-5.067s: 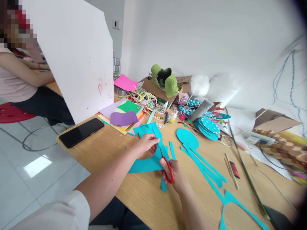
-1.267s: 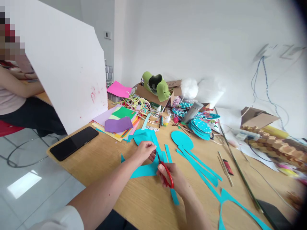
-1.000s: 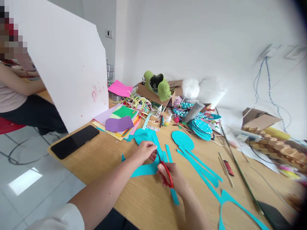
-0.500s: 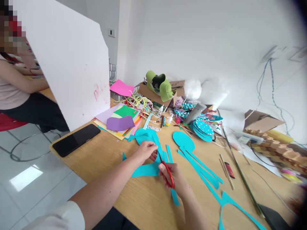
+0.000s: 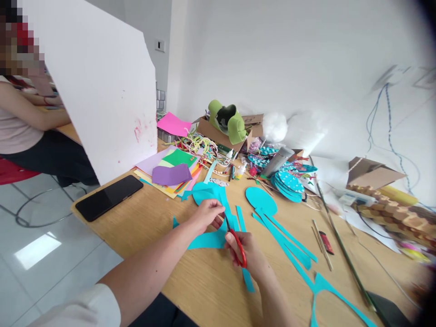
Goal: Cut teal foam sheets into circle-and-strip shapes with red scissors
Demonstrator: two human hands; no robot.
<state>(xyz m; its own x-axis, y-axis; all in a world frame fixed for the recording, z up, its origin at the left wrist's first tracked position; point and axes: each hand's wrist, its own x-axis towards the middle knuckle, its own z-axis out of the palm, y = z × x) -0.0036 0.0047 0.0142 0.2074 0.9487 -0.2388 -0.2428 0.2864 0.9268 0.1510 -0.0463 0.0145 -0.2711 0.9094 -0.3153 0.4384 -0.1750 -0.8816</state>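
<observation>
Blue sheet (image 5: 213, 240) lies on the counter (image 5: 200, 281) in front of the person, between and under the two hands, its near edge running out below the left wrist. The left hand (image 5: 207, 217) pinches it between thumb and fingertips. The right hand (image 5: 248, 250) is wrapped around the red handles of the scissors (image 5: 242, 250), whose dark blades point away from the person and meet the sheet just beside the left fingertips; I cannot tell how far the blades are parted. The hands are near each other but not touching. Just beyond the left hand is a rounded blue piece (image 5: 202, 194); whether it joins the sheet is unclear. One narrow strip (image 5: 241, 219) lies beyond the right hand, and another (image 5: 248, 280) sticks out below it. Farther right are a blue disc (image 5: 260, 200) and long offcuts (image 5: 293, 254), then two thin sticks (image 5: 322, 245). To the left, a phone (image 5: 109, 197) lies flat near the counter's edge, and a purple sheet (image 5: 172, 174) tops a pile of coloured paper (image 5: 163, 154).
</observation>
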